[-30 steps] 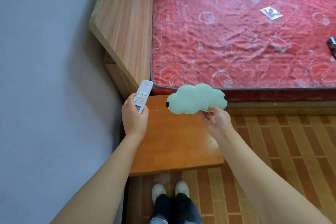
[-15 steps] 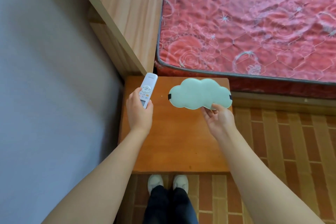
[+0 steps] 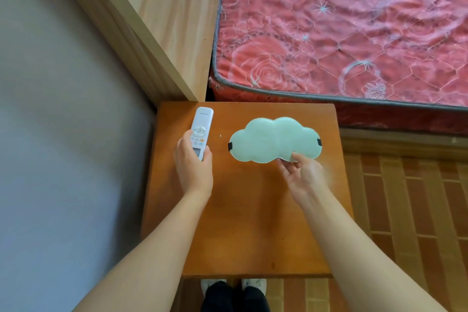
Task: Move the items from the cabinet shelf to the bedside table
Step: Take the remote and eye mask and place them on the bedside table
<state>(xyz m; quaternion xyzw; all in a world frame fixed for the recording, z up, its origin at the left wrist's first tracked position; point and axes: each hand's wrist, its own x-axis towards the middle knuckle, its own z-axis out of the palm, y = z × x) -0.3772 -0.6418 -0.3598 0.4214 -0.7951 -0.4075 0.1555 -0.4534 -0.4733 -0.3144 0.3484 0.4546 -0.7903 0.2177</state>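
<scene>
An orange wooden bedside table fills the middle of the head view. My left hand grips the lower end of a white remote control, which points away from me over the table's far left part. My right hand pinches the near right edge of a pale green cloud-shaped eye mask with black strap ends. The mask lies flat, low over the table's far half; I cannot tell whether it touches the wood.
A bed with a red patterned mattress runs beyond the table, with a light wooden headboard at the left. A grey wall borders the table's left side. Brown tiled floor lies to the right. My shoes stand at the table's near edge.
The view has closed in on the table. Both hands have lowered, bringing the remote and the eye mask down closer to the tabletop. Both grips are unchanged.
</scene>
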